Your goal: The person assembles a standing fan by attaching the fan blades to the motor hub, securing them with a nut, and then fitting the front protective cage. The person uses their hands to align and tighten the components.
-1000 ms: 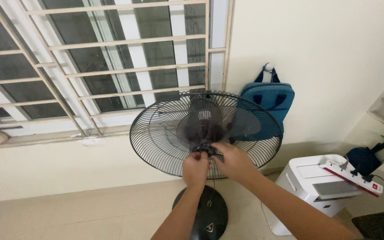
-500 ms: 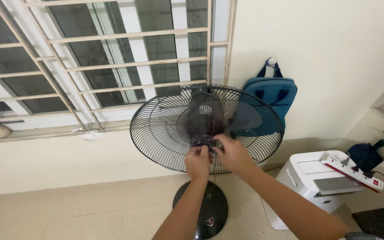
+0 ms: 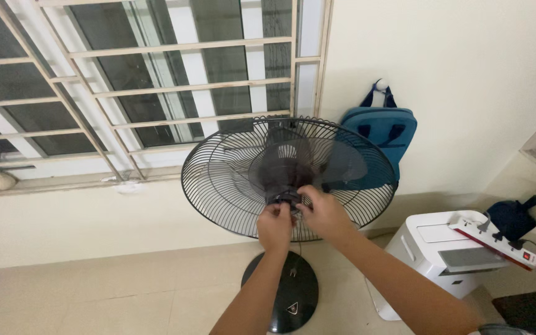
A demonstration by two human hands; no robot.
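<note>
Both hands meet at the middle of a black pedestal fan [image 3: 290,180] that stands on the tiled floor [image 3: 125,298] in front of a barred window [image 3: 138,87]. The left hand [image 3: 275,226] is closed around the small dark hub piece [image 3: 286,200] at the centre of the blades, and the right hand [image 3: 322,214] pinches the same piece from the other side, fingers curled in tight. No front grille shows over the blades, only the rear wire guard [image 3: 218,186] (the hands reach the hub directly), so the fan looks partly taken apart. The blades sit on the shaft and the hub piece is in place, so by my reading the work at the centre is under way, not finished. The round base [image 3: 290,298] stands below. A blue bag [image 3: 383,139] hangs on the wall behind, and a white appliance [image 3: 442,260] with a power strip [image 3: 497,239] on top stands to the right.
</note>
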